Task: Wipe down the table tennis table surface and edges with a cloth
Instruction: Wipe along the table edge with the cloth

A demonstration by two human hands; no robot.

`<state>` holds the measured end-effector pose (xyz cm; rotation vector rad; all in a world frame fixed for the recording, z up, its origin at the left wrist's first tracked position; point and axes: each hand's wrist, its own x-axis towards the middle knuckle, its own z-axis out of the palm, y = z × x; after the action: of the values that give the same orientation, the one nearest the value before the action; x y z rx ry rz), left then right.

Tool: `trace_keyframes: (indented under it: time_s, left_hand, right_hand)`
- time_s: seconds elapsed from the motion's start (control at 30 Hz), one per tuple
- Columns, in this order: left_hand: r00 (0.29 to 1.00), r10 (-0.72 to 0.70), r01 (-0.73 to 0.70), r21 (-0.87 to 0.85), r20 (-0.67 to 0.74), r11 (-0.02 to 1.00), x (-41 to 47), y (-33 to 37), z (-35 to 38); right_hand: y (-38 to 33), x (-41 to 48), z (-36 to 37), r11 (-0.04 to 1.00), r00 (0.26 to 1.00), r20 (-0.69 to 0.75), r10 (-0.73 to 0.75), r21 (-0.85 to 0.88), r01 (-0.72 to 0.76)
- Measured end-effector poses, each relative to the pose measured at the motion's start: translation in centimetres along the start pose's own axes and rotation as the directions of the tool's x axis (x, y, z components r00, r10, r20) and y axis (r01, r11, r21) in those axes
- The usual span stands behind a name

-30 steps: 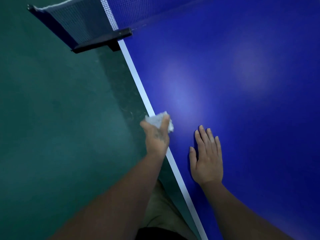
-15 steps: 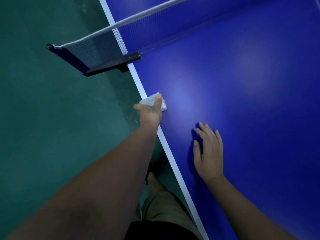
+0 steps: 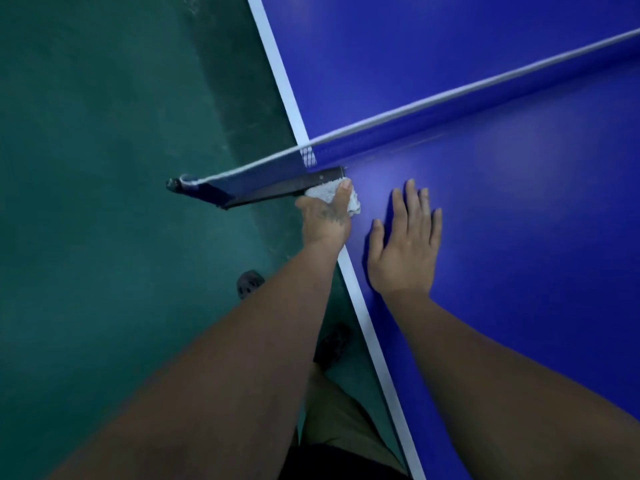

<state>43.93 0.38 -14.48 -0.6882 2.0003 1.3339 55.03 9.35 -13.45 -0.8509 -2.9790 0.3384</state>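
Cloth (image 3: 352, 204), white and bunched, lies on the blue bench (image 3: 519, 271) at its left edge, touching the black net clamp (image 3: 287, 188). Left hand (image 3: 325, 221) grips it, the thumb laid across the top, while the other fingers bend over the edge and cannot be seen. Right hand (image 3: 405, 251) rests palm down on the bench just beside the cloth, its fingers (image 3: 412, 202) straight, slightly spread and holding nothing. From the clamp the net (image 3: 415, 131) runs across the bench toward the upper right, with a white tape along its top. A white line (image 3: 377, 358) borders the bench edge under the left wrist. Left of the bench is green floor (image 3: 104, 168), with two dark shoes (image 3: 249, 284) on it near the edge.
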Motion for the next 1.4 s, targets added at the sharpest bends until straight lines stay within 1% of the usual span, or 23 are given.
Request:
trace_keyframes:
  time_s: [0.13,0.23,0.27,0.37,0.4,0.47,0.53,0.6,0.67,0.77,0.83,0.9,0.97,1.0,1.03,1.1,1.2,1.23,1.3,1.37,1.4]
  left_hand:
    - [1.0,-0.004,0.003,0.027,0.029,1.0,-0.1,0.1,-0.9]
    - [0.998,0.029,-0.03,0.014,0.063,0.999,-0.1,-0.2,-2.2]
    - [0.998,0.039,-0.039,0.0,0.054,0.999,-0.2,-0.3,-2.8]
    - [0.999,0.024,-0.024,-0.008,-0.038,1.0,-0.2,-1.2,-6.1]
    - [0.999,0.019,-0.018,0.023,-0.027,1.0,-0.1,-1.9,-7.6]
    - [0.997,0.047,-0.05,0.057,0.054,0.997,0.0,-3.2,-11.3]
    - [0.987,0.097,-0.099,0.011,0.125,0.995,-0.1,-4.3,-14.6]
    - [0.99,0.092,-0.086,-0.06,0.111,0.994,-0.1,-4.8,-17.5]
    - [0.999,0.023,-0.018,-0.102,0.048,0.995,0.5,-4.9,-19.9]
    - [0.998,-0.057,0.057,-0.096,0.004,0.994,2.1,-3.7,-23.2]
    - [0.997,-0.079,0.077,-0.088,-0.011,0.993,3.5,-2.6,-25.0]
    - [0.996,-0.079,0.073,-0.125,-0.044,0.99,4.7,-0.9,-26.7]
    - [0.994,-0.094,0.081,-0.214,-0.053,0.974,5.9,1.1,-27.9]
    - [0.994,-0.093,0.078,-0.231,-0.053,0.97,6.3,2.0,-28.3]
    - [0.996,-0.081,0.069,-0.234,-0.044,0.97,6.6,3.0,-28.6]
    - [1.0,-0.016,0.011,-0.218,-0.019,0.976,7.0,5.1,-28.5]
    - [0.996,0.08,-0.069,-0.198,0.048,0.978,7.0,8.4,-26.8]
    - [0.99,0.109,-0.092,-0.176,0.089,0.98,7.0,9.4,-26.1]
    - [0.974,0.146,-0.118,-0.166,0.173,0.979,7.0,10.9,-24.3]
    - [0.964,0.131,-0.098,-0.15,0.229,0.984,7.2,12.2,-22.6]
    - [0.957,0.131,-0.1,-0.132,0.257,0.986,7.4,12.7,-21.8]
  right_hand:
    - [-0.2,0.2,0.1,1.0,1.0,-0.011,-0.009,-0.012,0.009]
    - [0.0,0.1,0.3,1.0,1.0,-0.017,-0.01,-0.026,0.009]
    - [-0.1,0.1,0.2,0.999,1.0,-0.014,-0.008,-0.032,0.008]
    - [-0.6,0.3,-0.2,0.999,1.0,0.012,0.008,-0.043,-0.007]
    - [-0.8,0.2,-0.4,0.999,1.0,0.025,0.016,-0.051,-0.015]
    - [-1.6,0.2,-1.1,0.997,0.998,0.06,0.035,-0.065,-0.031]
    - [-2.5,0.2,-1.9,0.995,0.993,0.087,0.075,-0.07,-0.069]
    - [-3.6,0.1,-3.4,0.992,0.989,0.09,0.121,-0.054,-0.117]
    - [-4.5,0.2,-5.1,0.993,0.992,0.046,0.115,-0.039,-0.113]
    - [-5.7,1.0,-8.7,0.998,0.996,-0.092,0.02,-0.051,-0.024]
    - [-6.0,2.1,-10.7,0.999,0.98,-0.199,-0.014,-0.045,0.005]
    - [-6.7,3.5,-12.6,1.0,0.959,-0.283,-0.015,-0.007,0.014]
    - [-7.6,5.4,-14.0,0.998,0.942,-0.331,-0.055,0.017,0.064]
    - [-8.1,6.5,-14.4,0.995,0.939,-0.334,-0.079,0.023,0.092]
    - [-8.7,7.7,-14.6,0.993,0.941,-0.322,-0.1,0.033,0.117]
    - [-10.1,10.3,-14.6,0.987,0.954,-0.275,-0.12,0.066,0.143]
    - [-11.9,14.1,-13.2,0.981,0.976,-0.162,-0.145,0.108,0.164]
    - [-12.3,15.4,-12.6,0.978,0.983,-0.102,-0.152,0.125,0.165]
    - [-12.9,18.3,-10.7,0.978,0.985,0.071,-0.157,0.152,0.145]
    - [-12.7,21.2,-8.7,0.98,0.947,0.265,-0.18,0.136,0.148]
    - [-12.4,22.7,-7.8,0.978,0.921,0.334,-0.2,0.122,0.168]
